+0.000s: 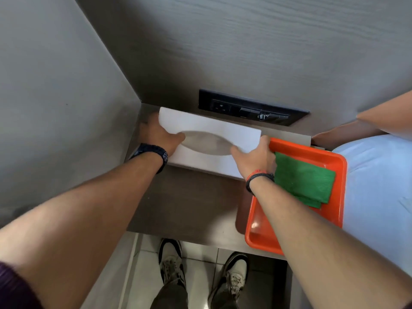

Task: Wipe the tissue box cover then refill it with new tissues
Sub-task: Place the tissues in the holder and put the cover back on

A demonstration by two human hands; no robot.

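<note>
We are gripping the cover (209, 141) at both ends, left hand (159, 136) and right hand (254, 158) closed on it, left of the tray (330, 166) holding the cloth (305, 179), wiping and refilling seemingly not yet done.

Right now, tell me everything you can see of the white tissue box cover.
The tissue box cover is a long white rectangular box, smooth and matte, with a wide oval slot in its top; no tissue shows in the slot. It sits on the brown wooden shelf near the corner, just below the black outlet panel. The left hand grips its left end and the right hand its right end. The orange tray lies beside it on the right.
</note>
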